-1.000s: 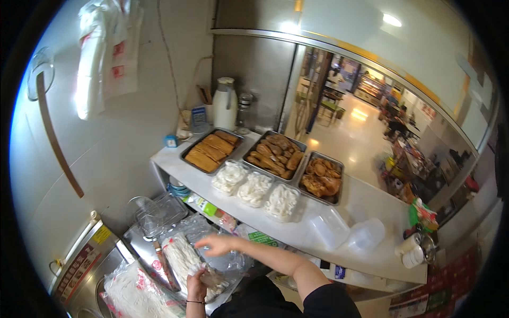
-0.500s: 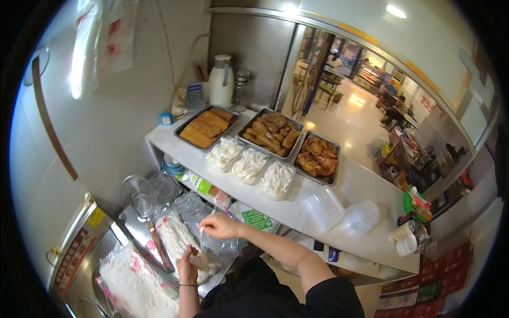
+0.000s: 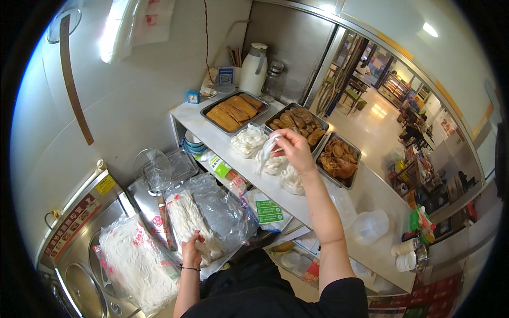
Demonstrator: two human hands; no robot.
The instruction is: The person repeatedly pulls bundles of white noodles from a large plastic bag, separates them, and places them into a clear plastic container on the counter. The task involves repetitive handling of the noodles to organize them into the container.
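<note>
Right arm stretches long up the middle of the frame, elbow nearly straight, black sleeve at the lower edge. The right hand [image 3: 295, 148] sits just above centre, fingers pinched together and closed. Down at lower left, the left hand [image 3: 192, 249] curls shut, forearm rising from the bottom edge.

Three metal trays [image 3: 237, 112], three noodle portions [image 3: 248, 141], two hands [image 3: 295, 150].
</note>
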